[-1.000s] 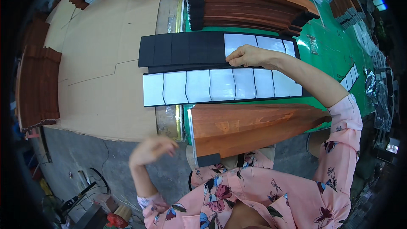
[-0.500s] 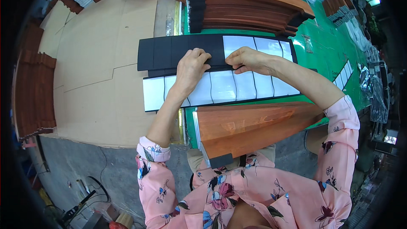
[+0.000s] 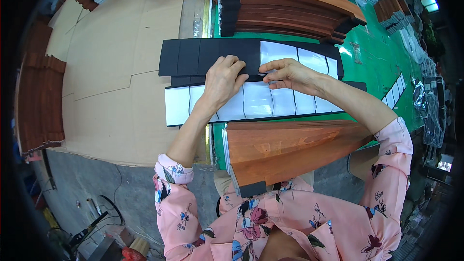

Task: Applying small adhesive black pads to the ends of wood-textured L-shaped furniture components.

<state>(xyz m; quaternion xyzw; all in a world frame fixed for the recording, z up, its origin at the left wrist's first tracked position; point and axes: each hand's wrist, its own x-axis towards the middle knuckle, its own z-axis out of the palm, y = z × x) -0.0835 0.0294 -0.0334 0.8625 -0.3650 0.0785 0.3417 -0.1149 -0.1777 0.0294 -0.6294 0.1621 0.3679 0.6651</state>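
Note:
Two long sheets of cut pads lie across the table. The far sheet (image 3: 203, 55) is black on its left part and white on its right. The near sheet (image 3: 256, 101) shows white pads with wavy cuts. My left hand (image 3: 222, 79) lies on the far sheet's lower edge, fingers curled down onto the black part. My right hand (image 3: 290, 75) reaches in from the right. Its thumb and forefinger pinch the left edge of a white pad (image 3: 278, 53) where white meets black. The fingertips of both hands almost touch.
Curved reddish wooden boards (image 3: 290, 150) lie stacked right in front of me. A taller stack of similar boards (image 3: 290, 9) stands behind the sheets. Brown cardboard (image 3: 111, 58) covers the left side, with a pile of dark wooden pieces (image 3: 41, 101) at its edge. Green tabletop (image 3: 382, 63) lies to the right.
My left hand rose from low near my body onto the far sheet beside my right hand. My right hand has stayed at the same spot, its fingers now pinching.

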